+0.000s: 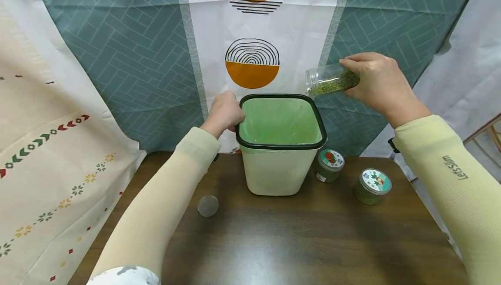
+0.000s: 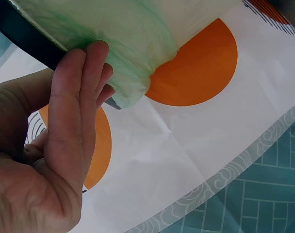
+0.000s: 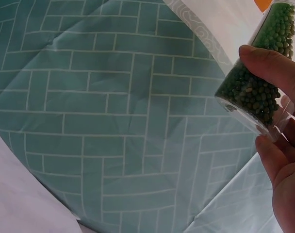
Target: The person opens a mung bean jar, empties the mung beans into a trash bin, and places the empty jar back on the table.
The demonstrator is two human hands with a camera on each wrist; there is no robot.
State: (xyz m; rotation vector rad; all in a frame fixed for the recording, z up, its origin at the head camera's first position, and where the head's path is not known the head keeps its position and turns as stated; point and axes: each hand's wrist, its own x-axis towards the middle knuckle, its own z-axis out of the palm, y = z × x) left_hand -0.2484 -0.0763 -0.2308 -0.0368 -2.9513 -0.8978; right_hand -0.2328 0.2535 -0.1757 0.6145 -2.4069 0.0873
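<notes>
Gripping an uncapped clear plastic jar (image 1: pixel 328 76), green beans (image 1: pixel 328 86) still inside, my distant right hand (image 1: pixel 373 80) hovered; my left hand (image 1: pixel 225 113) pinched a black-rimmed pale-green bin (image 1: pixel 274 169).

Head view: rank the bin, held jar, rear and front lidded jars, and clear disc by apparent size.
1. Bin
2. Held jar, partly hidden
3. Rear lidded jar, front lidded jar: too alike to rank, front nearer
4. Clear disc

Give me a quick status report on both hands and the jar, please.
Left hand gripping bin by its rim; right hand holding jar. Jar tilted toward bin, beans inside. Nothing visible between jar and bin.
</notes>
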